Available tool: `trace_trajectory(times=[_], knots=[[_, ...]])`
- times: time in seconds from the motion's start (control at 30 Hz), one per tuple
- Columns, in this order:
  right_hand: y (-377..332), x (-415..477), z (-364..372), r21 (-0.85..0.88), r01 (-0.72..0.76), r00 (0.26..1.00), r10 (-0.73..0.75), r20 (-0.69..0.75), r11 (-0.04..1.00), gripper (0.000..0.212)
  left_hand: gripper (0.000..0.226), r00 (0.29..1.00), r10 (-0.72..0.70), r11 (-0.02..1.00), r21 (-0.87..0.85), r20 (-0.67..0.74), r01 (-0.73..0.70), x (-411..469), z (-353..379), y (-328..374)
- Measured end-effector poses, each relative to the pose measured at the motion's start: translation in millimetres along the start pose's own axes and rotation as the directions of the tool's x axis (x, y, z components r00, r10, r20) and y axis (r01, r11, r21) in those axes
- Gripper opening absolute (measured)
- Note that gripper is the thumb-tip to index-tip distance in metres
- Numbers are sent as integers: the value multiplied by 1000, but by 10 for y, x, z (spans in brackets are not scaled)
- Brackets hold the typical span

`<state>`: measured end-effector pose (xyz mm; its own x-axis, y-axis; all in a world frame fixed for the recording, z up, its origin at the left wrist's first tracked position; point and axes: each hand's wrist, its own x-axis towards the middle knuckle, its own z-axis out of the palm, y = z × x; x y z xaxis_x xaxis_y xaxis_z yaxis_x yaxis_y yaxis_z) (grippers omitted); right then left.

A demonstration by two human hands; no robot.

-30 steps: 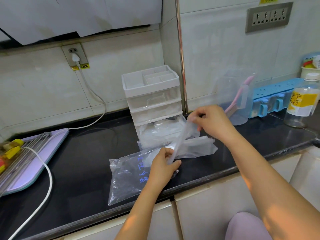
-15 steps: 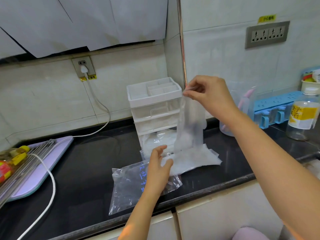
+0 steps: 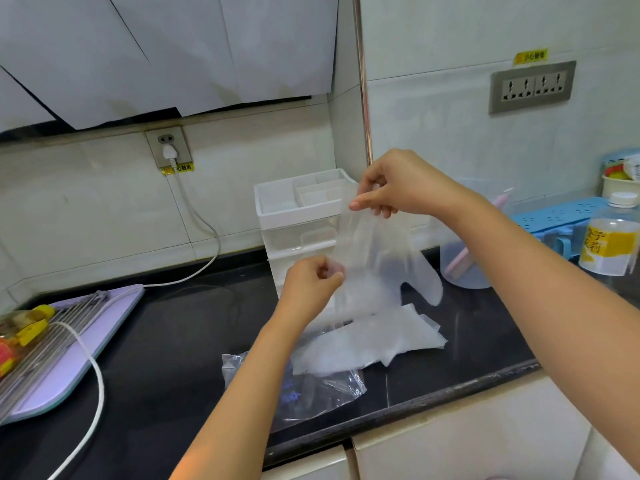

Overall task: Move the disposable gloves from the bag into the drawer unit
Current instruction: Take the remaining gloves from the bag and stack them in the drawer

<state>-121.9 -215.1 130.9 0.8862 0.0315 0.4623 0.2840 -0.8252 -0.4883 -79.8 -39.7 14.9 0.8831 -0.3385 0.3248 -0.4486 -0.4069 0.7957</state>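
— Plastic film, clear and limp, is what we have pinched. Our right hand nips the top edge of one glove between thumb and fingertips. Our left hand pinches its side edge lower down.
— So both our hands have hold of the same glove?
— Yes. It hangs between them, right in front of the drawer unit, with its fingers drooping toward the counter.
— And the rest?
— A flat pile of gloves lies on the counter just in front of the drawer unit. Its near end overlaps the bag, which lies further forward, by the counter's edge.
— What could spoil things for us?
— We judge the film may cling to itself or to our fingers, so it would bunch up rather than lie flat in a drawer. The hanging tip could also drag across the pile and scatter it.
— Is a drawer open for it?
— We cannot tell. The glove and our left hand hide the lower drawers.
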Motion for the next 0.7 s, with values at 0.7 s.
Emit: trace_trajectory(times=[0.7], knots=[[1140,106,690,254,-158,957,84,279,954,18,9,972,130,812,541,196,-218,279,-395,-421]])
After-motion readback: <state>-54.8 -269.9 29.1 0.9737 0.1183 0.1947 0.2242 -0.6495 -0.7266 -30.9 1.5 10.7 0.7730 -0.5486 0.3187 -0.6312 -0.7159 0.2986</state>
